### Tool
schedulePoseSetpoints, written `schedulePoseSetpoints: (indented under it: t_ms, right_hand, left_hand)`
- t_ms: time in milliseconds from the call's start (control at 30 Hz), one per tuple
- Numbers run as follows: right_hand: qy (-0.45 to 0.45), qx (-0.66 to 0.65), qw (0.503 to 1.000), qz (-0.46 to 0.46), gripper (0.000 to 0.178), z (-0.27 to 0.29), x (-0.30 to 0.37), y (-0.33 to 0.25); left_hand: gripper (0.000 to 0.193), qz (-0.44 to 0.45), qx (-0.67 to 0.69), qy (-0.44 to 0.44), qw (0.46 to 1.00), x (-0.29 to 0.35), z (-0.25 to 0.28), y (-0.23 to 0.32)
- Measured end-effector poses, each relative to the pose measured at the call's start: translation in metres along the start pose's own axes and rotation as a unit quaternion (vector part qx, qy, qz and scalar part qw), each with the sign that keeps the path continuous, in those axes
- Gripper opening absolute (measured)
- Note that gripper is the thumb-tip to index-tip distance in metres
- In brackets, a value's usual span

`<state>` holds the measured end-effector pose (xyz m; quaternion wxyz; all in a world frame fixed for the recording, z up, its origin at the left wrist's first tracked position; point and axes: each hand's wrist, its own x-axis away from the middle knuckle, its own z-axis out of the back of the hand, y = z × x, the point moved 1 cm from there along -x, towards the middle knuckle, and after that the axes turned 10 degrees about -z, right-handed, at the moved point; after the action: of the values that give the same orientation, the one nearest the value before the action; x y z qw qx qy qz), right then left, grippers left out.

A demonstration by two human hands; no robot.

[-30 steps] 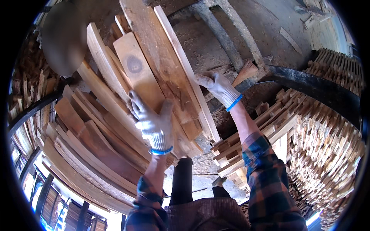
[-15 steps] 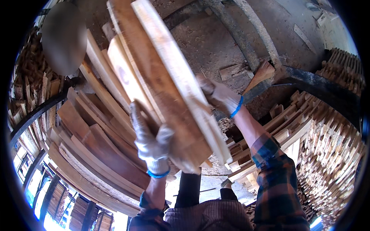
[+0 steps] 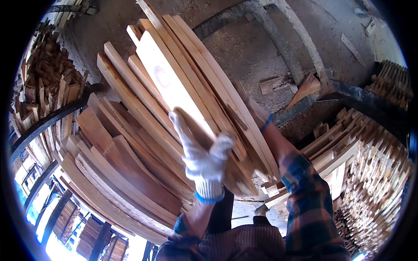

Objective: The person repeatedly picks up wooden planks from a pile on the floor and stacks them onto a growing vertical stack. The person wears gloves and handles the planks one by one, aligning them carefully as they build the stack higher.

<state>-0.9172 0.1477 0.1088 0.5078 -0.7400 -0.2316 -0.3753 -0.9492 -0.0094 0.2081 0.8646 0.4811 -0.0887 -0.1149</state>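
Observation:
A bundle of long pale wooden boards stands on edge between my two hands, slanting from upper left to lower right. My left hand, in a white knit glove with a blue cuff, grips the bundle's left side near its close end, thumb apart from the fingers. Against the outer right side lies my right hand, gloved too; the boards hide most of its fingers and the rest is blurred. Left of the bundle, more boards lean side by side in a thick row, some reddish brown.
Stacked wood strips rise at the right, and a heap of offcuts sits at the far left. Dark metal bars run over the dusty floor ahead. A wedge-shaped offcut rests near a bar at the right.
The light board on the right, tilted apart before, now lies against the others. Both hands remain on the bundle, and the left has moved right in the picture.

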Motion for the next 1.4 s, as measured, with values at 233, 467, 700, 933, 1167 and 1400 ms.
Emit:
schedulePoseSetpoints:
  t_ms: [233, 467, 700, 933, 1167, 1400]
  right_hand:
    - [-0.017, -0.082, 0.993, 0.085, 0.09, -0.033, 0.05, 0.02]
    - [-0.012, -0.026, 0.998, 0.06, 0.097, -0.022, 0.076, 0.029]
    - [0.049, 0.118, 0.989, 0.075, 0.098, -0.007, 0.205, 0.078]
    - [0.046, 0.059, 0.997, 0.008, 0.088, 0.008, 0.338, 0.156]
    - [-0.036, 0.119, 0.992, -0.022, 0.084, 0.01, 0.486, 0.207]
    - [-0.019, 0.096, 0.981, -0.168, 0.08, -0.026, 0.523, 0.32]
  left_hand:
    - [0.121, 0.244, 0.28, -0.045, 0.927, 0.041, 0.055, -0.002]
    - [0.11, 0.305, 0.223, -0.04, 0.925, 0.06, 0.055, 0.015]
    - [0.093, 0.266, 0.231, -0.07, 0.933, 0.186, 0.043, 0.05]
    - [0.068, 0.297, 0.23, -0.071, 0.924, 0.313, 0.047, 0.138]
    - [0.067, 0.344, 0.264, -0.021, 0.901, 0.471, 0.077, 0.215]
    - [0.051, 0.542, 0.236, -0.065, 0.804, 0.535, 0.101, 0.167]
